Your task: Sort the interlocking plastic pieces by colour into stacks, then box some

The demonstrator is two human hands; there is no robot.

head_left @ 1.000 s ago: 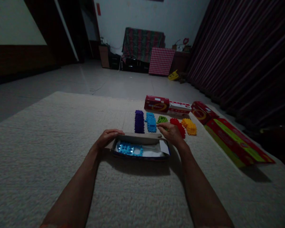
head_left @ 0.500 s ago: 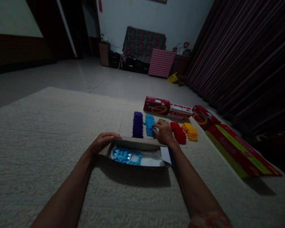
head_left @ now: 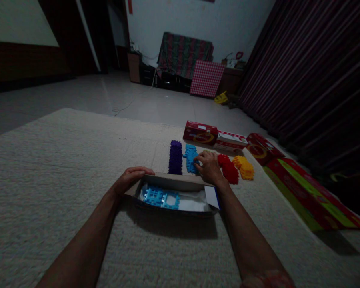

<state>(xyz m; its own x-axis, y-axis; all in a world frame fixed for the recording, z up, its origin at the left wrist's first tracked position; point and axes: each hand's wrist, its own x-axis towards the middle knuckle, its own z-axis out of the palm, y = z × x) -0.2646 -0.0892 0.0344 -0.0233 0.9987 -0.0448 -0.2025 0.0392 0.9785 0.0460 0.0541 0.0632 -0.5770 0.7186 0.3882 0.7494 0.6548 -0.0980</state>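
An open cardboard box [head_left: 171,180] lies in front of me, with light-blue interlocking plastic tiles [head_left: 162,198] at its left and white lining to the right. My left hand [head_left: 132,179] grips the box's far left corner, fingers together along the rim. Beyond the far wall, my right hand [head_left: 210,166] is curled low, its fingertips at the right edge of a blue tile stack [head_left: 191,158]. What those fingers hold, if anything, is hidden. Green tiles behind that hand are almost covered. A purple tile row [head_left: 175,157] lies left of the blue stack; red tiles [head_left: 229,169] and yellow tiles [head_left: 244,167] lie right.
Red cartons [head_left: 200,132] and a white-and-red carton [head_left: 232,140] stand behind the tiles. A long red-and-green box [head_left: 313,194] lies at the right, near a dark curtain [head_left: 291,88]. Everything sits on a pale textured mat [head_left: 87,160].
The view has shifted slightly. My right hand has settled a little lower by the blue stack, covering more of the green tiles. My left hand stays on the box corner.
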